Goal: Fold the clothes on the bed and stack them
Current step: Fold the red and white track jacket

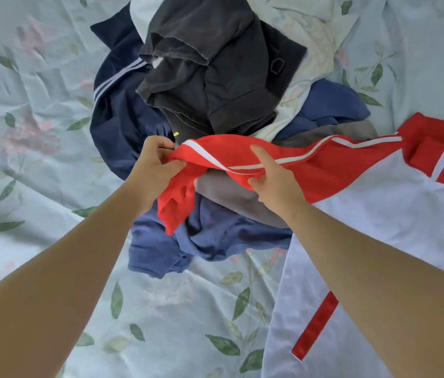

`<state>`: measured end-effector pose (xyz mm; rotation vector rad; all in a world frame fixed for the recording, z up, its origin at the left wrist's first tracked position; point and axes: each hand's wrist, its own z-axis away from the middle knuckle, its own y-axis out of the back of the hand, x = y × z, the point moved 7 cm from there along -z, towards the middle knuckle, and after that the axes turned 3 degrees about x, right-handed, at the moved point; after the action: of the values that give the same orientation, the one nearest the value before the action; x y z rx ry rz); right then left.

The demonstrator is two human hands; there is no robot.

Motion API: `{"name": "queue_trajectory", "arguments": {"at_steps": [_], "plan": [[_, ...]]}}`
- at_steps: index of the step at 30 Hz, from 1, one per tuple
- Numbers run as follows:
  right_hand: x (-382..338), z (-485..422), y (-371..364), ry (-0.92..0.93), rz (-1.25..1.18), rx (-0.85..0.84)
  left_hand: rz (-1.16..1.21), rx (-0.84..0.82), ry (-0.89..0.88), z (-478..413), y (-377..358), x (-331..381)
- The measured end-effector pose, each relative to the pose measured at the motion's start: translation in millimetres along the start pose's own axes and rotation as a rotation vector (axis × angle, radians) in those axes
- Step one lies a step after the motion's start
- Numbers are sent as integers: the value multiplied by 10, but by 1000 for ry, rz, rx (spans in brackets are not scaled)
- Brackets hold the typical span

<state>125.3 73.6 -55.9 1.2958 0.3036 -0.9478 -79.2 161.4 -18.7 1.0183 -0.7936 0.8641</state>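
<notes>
Both hands, left (158,170) and right (275,178), grasping red sleeve (242,156) of jacket (379,214), mid-frame. Straightening step; next, fold sleeve across body.

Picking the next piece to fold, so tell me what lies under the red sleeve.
Under the red sleeve, gripped by the left hand and right hand, a grey garment shows, lying on a blue garment. Whatever else the sleeve covers in the pile cannot be seen.
</notes>
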Motion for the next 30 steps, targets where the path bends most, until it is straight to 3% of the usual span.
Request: {"name": "queue_trajectory", "arguments": {"at_steps": [2,5,9,12,19,30], "plan": [[-21,-61,-25,-6,3,26,-82,-100,-30,2,121,107],[-172,-76,125,12,9,117,-492,-145,-181,-48,310,326],[-536,-231,410,-53,-216,233,-788,140,-281,-168,523,483],[-623,-406,291,-92,-271,122,-868,283,-185,-178,524,369],[-22,-68,73,-215,-48,5,-1015,-32,-240,64,-161,30],[1128,947,798,-459,-79,158,-1002,-313,-488,916,-1720,409]]}}
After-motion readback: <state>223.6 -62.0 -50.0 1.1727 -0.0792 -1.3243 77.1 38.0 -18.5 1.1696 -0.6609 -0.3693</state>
